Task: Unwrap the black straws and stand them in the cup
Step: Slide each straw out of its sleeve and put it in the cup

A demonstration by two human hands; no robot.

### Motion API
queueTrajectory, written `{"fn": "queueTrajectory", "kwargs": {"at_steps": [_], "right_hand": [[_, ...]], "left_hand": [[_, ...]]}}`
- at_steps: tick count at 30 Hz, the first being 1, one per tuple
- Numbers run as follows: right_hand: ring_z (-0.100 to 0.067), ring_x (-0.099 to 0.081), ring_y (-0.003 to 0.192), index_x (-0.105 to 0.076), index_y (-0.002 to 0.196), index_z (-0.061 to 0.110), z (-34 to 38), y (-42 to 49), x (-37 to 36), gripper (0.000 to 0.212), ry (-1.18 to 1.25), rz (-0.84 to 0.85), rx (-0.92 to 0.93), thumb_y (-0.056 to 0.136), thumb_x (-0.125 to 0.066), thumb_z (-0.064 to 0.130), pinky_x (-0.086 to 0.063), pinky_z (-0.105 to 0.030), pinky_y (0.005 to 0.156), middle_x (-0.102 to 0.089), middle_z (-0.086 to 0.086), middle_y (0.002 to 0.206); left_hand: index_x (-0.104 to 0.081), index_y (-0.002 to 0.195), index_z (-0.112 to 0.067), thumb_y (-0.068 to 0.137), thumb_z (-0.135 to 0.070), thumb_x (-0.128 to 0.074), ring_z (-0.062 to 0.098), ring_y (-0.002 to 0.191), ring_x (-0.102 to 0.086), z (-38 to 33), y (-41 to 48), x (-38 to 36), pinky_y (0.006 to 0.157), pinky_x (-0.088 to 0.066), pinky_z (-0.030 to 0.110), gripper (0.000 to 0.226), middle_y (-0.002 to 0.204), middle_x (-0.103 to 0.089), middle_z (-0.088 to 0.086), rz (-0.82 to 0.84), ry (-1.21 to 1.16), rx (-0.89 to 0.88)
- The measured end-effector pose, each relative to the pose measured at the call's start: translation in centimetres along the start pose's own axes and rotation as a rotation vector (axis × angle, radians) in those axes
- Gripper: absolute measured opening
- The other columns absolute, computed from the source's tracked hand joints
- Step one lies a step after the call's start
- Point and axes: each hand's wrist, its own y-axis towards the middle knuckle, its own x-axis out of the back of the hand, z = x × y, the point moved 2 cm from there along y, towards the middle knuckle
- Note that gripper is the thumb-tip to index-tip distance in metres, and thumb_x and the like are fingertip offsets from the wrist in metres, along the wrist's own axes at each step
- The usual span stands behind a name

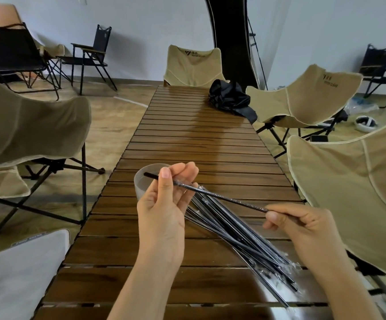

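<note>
Lower centre, a bundle of clear-wrapped black straws (245, 245) lies on the brown slatted wooden table (199, 146). The right hand (302, 229) pinches one end of a single black straw (224, 198). The left hand (164, 204) grips near its other end, the tip over the frosted translucent cup (140, 187). Beyond, a tan fabric chair (194, 65) carries print too small to read.

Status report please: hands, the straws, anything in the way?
Left hand pinches one black straw, wrapped bundle fanning from its fingers. Right hand pinches the straw's other end. Straw tip at the cup, not standing yet. Nothing seen blocking.
</note>
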Motion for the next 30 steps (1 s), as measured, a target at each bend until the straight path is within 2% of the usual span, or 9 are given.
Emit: {"fn": "queueTrajectory", "kwargs": {"at_steps": [4,8,13,15,18,22,26,28,30], "right_hand": [[-0.006,-0.067,0.060,-0.075,0.078,0.037,0.3,0.0,-0.5,0.040,0.014,-0.018,0.026,0.078,-0.069,-0.002,-0.050,-0.007,0.062,-0.072,0.002,0.063],[-0.006,-0.066,0.058,-0.075,0.078,0.038,0.3,0.0,-0.6,0.042,0.001,-0.044,0.038,0.078,-0.069,-0.004,-0.050,-0.007,0.061,-0.071,0.004,0.062],[-0.008,-0.067,0.061,-0.074,0.082,0.038,0.4,-0.2,0.3,0.040,-0.014,-0.110,0.066,0.078,-0.069,-0.002,-0.052,-0.010,0.063,-0.072,0.006,0.064],[-0.005,-0.067,0.063,-0.076,0.077,0.036,0.4,-0.2,0.8,0.037,-0.067,-0.094,0.061,0.078,-0.070,0.000,-0.050,-0.007,0.064,-0.072,0.009,0.065],[0.001,-0.066,0.073,-0.073,0.080,0.037,0.5,-0.2,1.0,0.030,-0.207,-0.033,0.047,0.078,-0.072,0.007,-0.047,-0.005,0.071,-0.072,0.017,0.073],[0.000,-0.060,0.078,-0.075,0.089,0.032,1.4,0.0,-0.3,0.017,-0.484,-0.030,0.185,0.075,-0.075,0.022,-0.044,-0.031,0.080,-0.066,0.025,0.073],[-0.006,-0.056,0.074,-0.075,0.090,0.024,1.0,0.3,-1.7,0.014,-0.512,-0.011,0.265,0.079,-0.073,0.016,-0.048,-0.043,0.072,-0.059,0.020,0.073],[-0.008,-0.058,0.076,-0.075,0.090,0.023,0.3,0.4,-1.5,0.013,-0.501,-0.012,0.251,0.080,-0.072,0.015,-0.049,-0.046,0.072,-0.061,0.016,0.074],[-0.009,-0.060,0.078,-0.075,0.089,0.024,-0.2,0.4,-1.1,0.013,-0.504,-0.017,0.232,0.080,-0.072,0.016,-0.049,-0.048,0.074,-0.063,0.015,0.077]], "left_hand": [[-0.075,0.082,-0.022,0.086,-0.032,-0.052,0.020,0.100,-0.070,0.1,-0.1,-0.1,0.086,-0.057,0.031,0.025,0.103,-0.074,0.006,-0.003,-0.007,0.016],[-0.068,0.094,-0.019,0.082,-0.036,-0.053,0.018,0.107,-0.067,0.6,-0.3,-0.2,0.093,-0.049,0.037,0.026,0.108,-0.072,0.003,-0.007,0.015,0.058],[-0.067,0.099,-0.017,0.077,-0.040,-0.054,0.020,0.108,-0.066,1.3,-0.9,-0.6,0.090,-0.050,0.038,0.035,0.109,-0.072,0.004,-0.009,0.002,0.135],[-0.073,0.093,-0.022,0.075,-0.042,-0.055,0.019,0.108,-0.066,1.3,-1.1,-0.7,0.090,-0.050,0.037,0.032,0.109,-0.072,0.003,0.027,0.047,0.129],[-0.076,0.089,-0.025,0.078,-0.041,-0.054,0.016,0.109,-0.065,1.0,-0.8,-0.4,0.092,-0.048,0.035,0.029,0.110,-0.072,0.001,0.083,0.123,0.106],[-0.076,0.099,-0.026,0.071,-0.046,-0.058,0.013,0.110,-0.061,1.5,-0.9,-0.5,0.094,-0.049,0.031,0.038,0.109,-0.071,-0.005,0.177,0.309,0.134],[-0.076,0.095,-0.029,0.068,-0.041,-0.064,0.011,0.099,-0.064,1.7,-0.9,-0.3,0.092,-0.051,0.030,0.033,0.100,-0.073,-0.010,0.195,0.472,0.171],[-0.077,0.088,-0.032,0.062,-0.039,-0.070,0.007,0.091,-0.067,0.6,-0.2,0.6,0.081,-0.053,0.022,0.028,0.091,-0.074,-0.010,0.198,0.600,0.069],[-0.077,0.080,-0.032,0.060,-0.041,-0.074,0.000,0.082,-0.067,-0.6,0.3,1.3,0.070,-0.051,0.010,0.022,0.082,-0.073,-0.016,0.292,0.861,-0.083]]}}
